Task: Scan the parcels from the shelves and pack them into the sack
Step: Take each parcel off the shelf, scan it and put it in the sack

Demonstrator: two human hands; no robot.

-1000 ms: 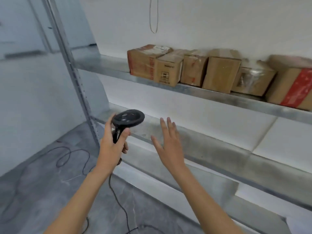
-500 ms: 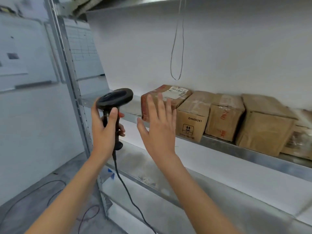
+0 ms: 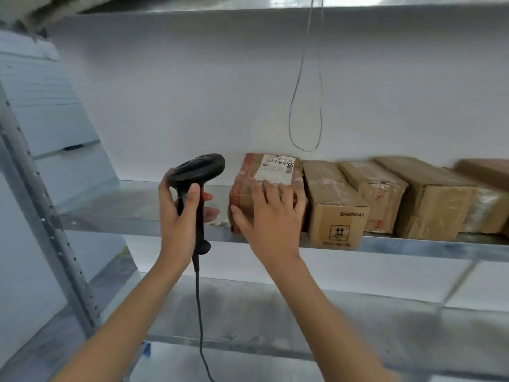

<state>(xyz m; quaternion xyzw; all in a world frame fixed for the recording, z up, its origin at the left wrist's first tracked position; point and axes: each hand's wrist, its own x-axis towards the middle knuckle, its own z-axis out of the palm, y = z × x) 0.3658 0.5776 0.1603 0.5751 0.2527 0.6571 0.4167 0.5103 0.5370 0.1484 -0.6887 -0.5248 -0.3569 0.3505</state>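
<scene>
Left hand (image 3: 179,216): clenched round scanner (image 3: 197,172) handle, raised to shelf (image 3: 137,216) level.
Right hand (image 3: 271,216): newly landed on leftmost parcel (image 3: 268,186) at shelf front edge, fingers spread flat; label up, scan imminent.
Shelf left end bare: withdrawal room.
Sack unseen.

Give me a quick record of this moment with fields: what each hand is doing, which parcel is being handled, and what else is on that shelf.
left hand: grips the black corded scanner, held upright
right hand: fingers spread, resting on the leftmost parcel
parcel label: white, barcode, faces up
shelf: metal, parcel sits at the row's left end
other parcels: brown box marked ZH408241 right beside it, more boxes further right
sack: not in view
</scene>
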